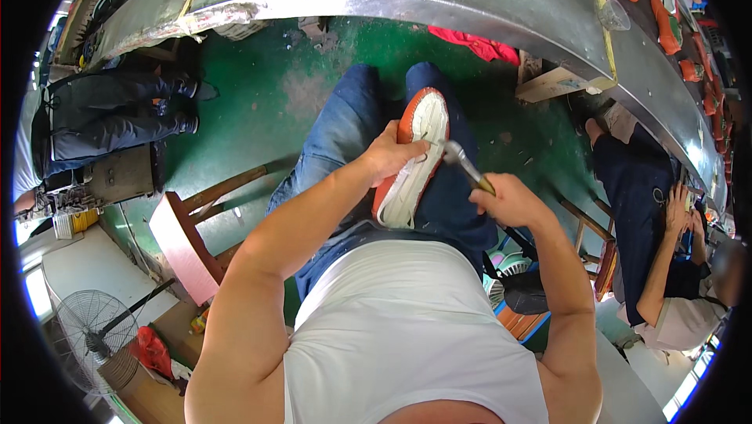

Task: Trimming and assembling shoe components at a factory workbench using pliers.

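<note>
An orange shoe lies sole side up across my thighs, its pale underside facing me. Orange upper edging shows along both its sides. My left hand is wrapped round the shoe's left edge near the middle, with the thumb pressed on the pale underside. In my right hand is a hammer, its fist closed round the handle. The metal hammer head sits close to the shoe's right edge, beside my left thumb; whether it touches the shoe I cannot tell.
A metal-topped bench curves across the front, with orange shoes along its right part. A red cloth lies beneath it. Other people sit at left and right. A wooden stool and fan stand left.
</note>
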Demonstrator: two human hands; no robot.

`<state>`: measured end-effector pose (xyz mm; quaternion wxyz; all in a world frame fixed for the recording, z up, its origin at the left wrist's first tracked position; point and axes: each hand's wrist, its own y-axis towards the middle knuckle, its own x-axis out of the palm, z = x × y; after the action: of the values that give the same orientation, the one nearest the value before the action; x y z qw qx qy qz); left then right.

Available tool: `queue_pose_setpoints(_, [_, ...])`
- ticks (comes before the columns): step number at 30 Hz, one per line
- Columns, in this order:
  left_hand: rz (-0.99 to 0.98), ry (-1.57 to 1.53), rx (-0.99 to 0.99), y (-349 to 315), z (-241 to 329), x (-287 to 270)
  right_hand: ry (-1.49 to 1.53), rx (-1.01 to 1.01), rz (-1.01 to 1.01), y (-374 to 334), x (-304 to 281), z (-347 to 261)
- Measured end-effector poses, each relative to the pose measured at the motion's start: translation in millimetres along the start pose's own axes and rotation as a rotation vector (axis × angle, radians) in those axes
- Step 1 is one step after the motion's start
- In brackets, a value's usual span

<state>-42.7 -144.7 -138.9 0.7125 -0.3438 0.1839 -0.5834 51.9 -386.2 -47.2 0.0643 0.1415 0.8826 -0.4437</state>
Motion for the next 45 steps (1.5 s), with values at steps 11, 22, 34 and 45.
queue_pose_setpoints(11, [-0.017, 0.026, 0.114, -2.2, -20.4, 6.7, -0.359, -0.348, 0.153, -11.5, 67.3, 29.6])
queue_pose_setpoints(22, [-0.030, 0.327, 0.241, -53.5, -63.1, 3.8, 0.163, 0.082, -0.162, -15.9, 22.3, 32.1])
queue_pose_setpoints(34, [0.079, 0.623, 0.394, -17.3, -41.7, -4.2, -0.091, -0.341, 0.213, -2.7, 33.4, 39.6])
queue_pose_setpoints(45, [-0.321, -0.370, 0.333, -77.4, 115.0, -76.6, -0.536, -0.698, 1.081, 12.9, -148.4, -76.2])
